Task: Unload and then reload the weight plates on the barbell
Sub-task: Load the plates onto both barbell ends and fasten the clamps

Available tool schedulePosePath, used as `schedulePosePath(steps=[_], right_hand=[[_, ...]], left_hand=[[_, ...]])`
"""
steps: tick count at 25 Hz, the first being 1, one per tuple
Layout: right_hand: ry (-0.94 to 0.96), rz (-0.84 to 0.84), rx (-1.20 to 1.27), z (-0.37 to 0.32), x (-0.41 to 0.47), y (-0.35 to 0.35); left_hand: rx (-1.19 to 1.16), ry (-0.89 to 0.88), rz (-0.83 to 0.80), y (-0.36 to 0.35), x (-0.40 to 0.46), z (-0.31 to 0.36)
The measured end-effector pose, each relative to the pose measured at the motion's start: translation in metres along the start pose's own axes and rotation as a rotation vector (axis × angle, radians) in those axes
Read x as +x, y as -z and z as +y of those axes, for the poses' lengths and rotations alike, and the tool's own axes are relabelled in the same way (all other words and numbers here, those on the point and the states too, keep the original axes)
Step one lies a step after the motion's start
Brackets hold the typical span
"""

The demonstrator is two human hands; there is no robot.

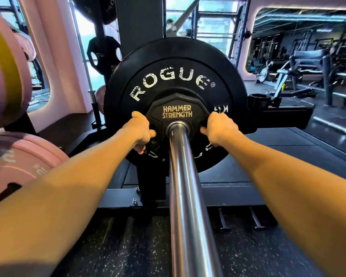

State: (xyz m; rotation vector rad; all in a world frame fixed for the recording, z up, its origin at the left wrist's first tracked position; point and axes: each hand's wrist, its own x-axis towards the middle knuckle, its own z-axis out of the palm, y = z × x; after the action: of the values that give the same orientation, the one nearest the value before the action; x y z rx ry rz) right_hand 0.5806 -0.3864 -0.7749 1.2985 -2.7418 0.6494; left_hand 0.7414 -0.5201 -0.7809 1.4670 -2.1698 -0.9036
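Barbell sleeve, polished steel, is seen end-on, running from the bottom centre of the frame up to mid-frame. Two plates are loaded on it. Outermost is a small black multi-sided plate with gold "HAMMER STRENGTH" lettering, seated at frame centre. Directly behind it, touching, is a large round black rubber bumper plate with worn white "ROGUE" lettering.

The small plate is gripped on both sides. Left hand is placed on its left edge, fingers curled round the rim, thumb hooked into a grip cut-out. Right hand is placed on its right edge, fingers wrapped over the rim, thumb tip at the opposite cut-out. Both forearms are extended from the lower corners of the frame, either side of the sleeve.

Dark steel rack upright is seen behind the bumper plate at upper centre. Black grip plates on storage pegs are hung to its left. Pink bumper plates are visible at the left edge, one with a yellow-green band at upper left. Black speckled rubber floor fills the bottom of the frame, with a bolted rack base above it. Gym machines are seen at upper right, blurred.
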Motion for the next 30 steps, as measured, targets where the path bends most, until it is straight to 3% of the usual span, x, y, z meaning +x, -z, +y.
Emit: schedulePosePath(steps=[9,17,21,30], right_hand=[[-0.034,-0.068,-0.021,-0.001,0.048,-0.011],[-0.011,-0.134,-0.033,0.008,0.029,-0.003],[0.021,-0.093,0.034,0.022,0.009,0.012],[-0.053,-0.121,0.0,0.018,-0.012,0.142]], left_hand=[[0.141,-0.037,-0.02,0.001,0.048,0.015],[0.091,-0.029,-0.068,0.005,0.023,-0.005],[0.291,-0.242,0.091,0.031,0.003,-0.006],[0.259,-0.543,-0.033,0.102,-0.051,0.081]])
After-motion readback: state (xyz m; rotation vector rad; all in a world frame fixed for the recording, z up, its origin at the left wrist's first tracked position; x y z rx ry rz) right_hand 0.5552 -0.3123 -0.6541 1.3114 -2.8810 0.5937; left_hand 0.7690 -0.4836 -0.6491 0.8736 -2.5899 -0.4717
